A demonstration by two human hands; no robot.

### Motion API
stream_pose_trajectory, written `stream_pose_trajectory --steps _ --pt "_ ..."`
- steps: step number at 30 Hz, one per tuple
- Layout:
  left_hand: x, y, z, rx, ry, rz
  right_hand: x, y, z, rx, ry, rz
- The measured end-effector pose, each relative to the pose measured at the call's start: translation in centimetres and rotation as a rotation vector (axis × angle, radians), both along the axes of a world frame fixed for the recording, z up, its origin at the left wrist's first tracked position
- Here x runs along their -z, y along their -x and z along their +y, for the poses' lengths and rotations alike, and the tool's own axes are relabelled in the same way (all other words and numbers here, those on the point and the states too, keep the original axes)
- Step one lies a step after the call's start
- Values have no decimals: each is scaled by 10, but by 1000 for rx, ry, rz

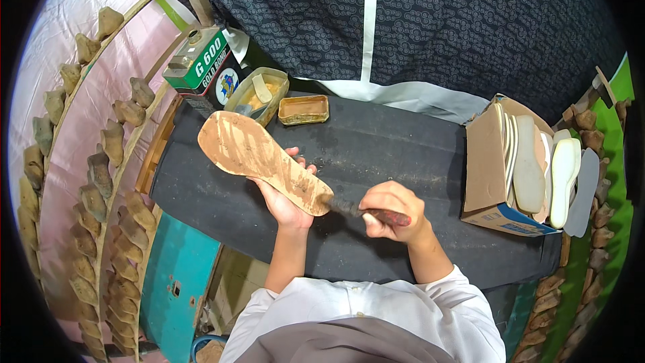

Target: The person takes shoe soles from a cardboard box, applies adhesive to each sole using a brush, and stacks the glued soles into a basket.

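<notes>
A tan shoe insole [250, 151] lies tilted across my left hand [285, 207], its wide toe end pointing to the far left. The left fingers curl round its edge from below, with the thumb side along the near edge. Streaks of a wet-looking coating mark its upper face, darker toward the heel. My right hand [395, 207] grips a brush [348, 208] with a red-ended handle. The brush's dark tip meets the heel end of the insole; its bristles are too blurred to make out.
Behind the insole stand a small amber tray [304, 110], a plastic tub [277, 102] and a green-and-white tin [205, 62]. At right, a cardboard box [485, 161] holds several insoles. A dark cloth covers the table [390, 141]. Racks of wooden shoe lasts [101, 175] flank both sides.
</notes>
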State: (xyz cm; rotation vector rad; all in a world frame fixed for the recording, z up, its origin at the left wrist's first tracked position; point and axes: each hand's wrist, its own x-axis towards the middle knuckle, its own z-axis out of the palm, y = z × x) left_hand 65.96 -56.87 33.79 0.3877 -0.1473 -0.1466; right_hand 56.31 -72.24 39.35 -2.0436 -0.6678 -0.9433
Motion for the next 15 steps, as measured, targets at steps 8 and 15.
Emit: stream_pose_trajectory --steps 8,15 --pt "1 11 -13 74 -143 45 -6 6 -9 105 -23 -167" --pt "1 13 -15 191 -77 58 -10 5 -10 1 -15 10"
